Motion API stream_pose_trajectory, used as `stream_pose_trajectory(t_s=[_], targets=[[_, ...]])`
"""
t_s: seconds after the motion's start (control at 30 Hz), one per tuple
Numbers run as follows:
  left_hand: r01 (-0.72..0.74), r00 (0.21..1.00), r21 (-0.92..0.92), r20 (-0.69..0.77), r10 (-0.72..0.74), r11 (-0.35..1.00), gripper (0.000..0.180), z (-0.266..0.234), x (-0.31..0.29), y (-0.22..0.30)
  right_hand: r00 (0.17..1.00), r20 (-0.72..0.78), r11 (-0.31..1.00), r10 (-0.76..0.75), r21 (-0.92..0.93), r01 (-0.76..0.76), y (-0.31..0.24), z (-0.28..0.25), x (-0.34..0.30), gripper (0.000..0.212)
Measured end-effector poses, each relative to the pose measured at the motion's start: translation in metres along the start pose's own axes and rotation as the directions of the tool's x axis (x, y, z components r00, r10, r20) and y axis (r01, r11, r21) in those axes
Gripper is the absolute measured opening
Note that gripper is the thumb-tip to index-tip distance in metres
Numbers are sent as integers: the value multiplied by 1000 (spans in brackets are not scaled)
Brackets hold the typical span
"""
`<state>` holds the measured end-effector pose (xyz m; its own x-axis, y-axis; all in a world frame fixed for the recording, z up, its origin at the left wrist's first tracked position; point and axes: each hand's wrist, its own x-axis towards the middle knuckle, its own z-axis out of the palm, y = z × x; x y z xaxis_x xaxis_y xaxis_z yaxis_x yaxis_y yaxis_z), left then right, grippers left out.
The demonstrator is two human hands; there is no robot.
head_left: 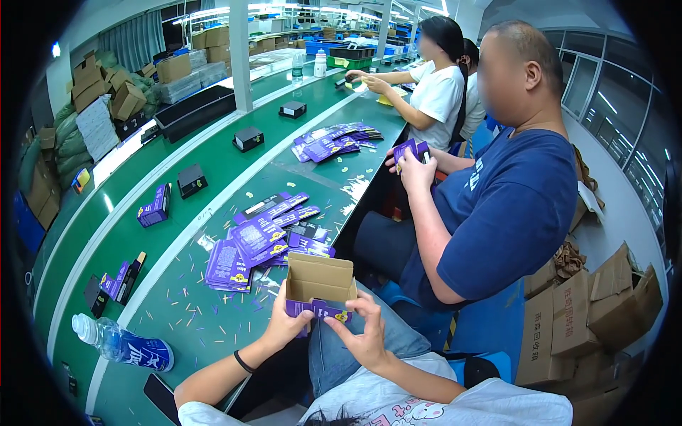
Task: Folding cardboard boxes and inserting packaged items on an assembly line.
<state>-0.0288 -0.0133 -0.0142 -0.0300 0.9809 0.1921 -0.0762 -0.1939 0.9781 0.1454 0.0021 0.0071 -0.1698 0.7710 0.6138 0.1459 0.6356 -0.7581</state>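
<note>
Over my lap I hold a small purple carton (320, 279) with its top flap up and its plain brown inside showing. My left hand (286, 321) grips the carton's left side, thumb on the near purple face. My right hand (364, 328) closes around the right end, its thumb pressing low on the near face and its fingers bent at the corner. Just beyond the carton, a pile of flat purple cartons (257, 240) lies on the green table (177, 312). Thin coloured scraps are strewn around the pile.
A water bottle (128, 344) and a phone (162, 397) sit near my left arm. Black boxes (190, 180) stand along the green belt at left. At right, a co-worker in a navy shirt (497, 206) holds a purple carton (410, 150). Brown boxes (568, 319) stand behind.
</note>
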Motion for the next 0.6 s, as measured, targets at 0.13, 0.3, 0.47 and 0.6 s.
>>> stream_pose_trajectory(t_s=[0.13, 0.3, 0.47, 0.6], targets=[[-66, 998, 25, -7, 66, 998, 87, 7, 1, 5, 999, -34, 990, 36, 134, -32, -1, -4, 4, 58], [-202, 976, 102, -67, 209, 974, 87, 15, 0, 10, 992, 61, 985, 109, 130, -117, 3, -13, 8, 56], [-280, 955, 232, -30, 295, 932, 78, 15, -2, 10, 972, 208, 994, 113, -23, -110, 12, -24, 10, 46], [-304, 952, 291, 46, 304, 907, 67, 12, -3, 12, 923, 279, 964, 264, -88, -249, 14, -30, 14, 36]])
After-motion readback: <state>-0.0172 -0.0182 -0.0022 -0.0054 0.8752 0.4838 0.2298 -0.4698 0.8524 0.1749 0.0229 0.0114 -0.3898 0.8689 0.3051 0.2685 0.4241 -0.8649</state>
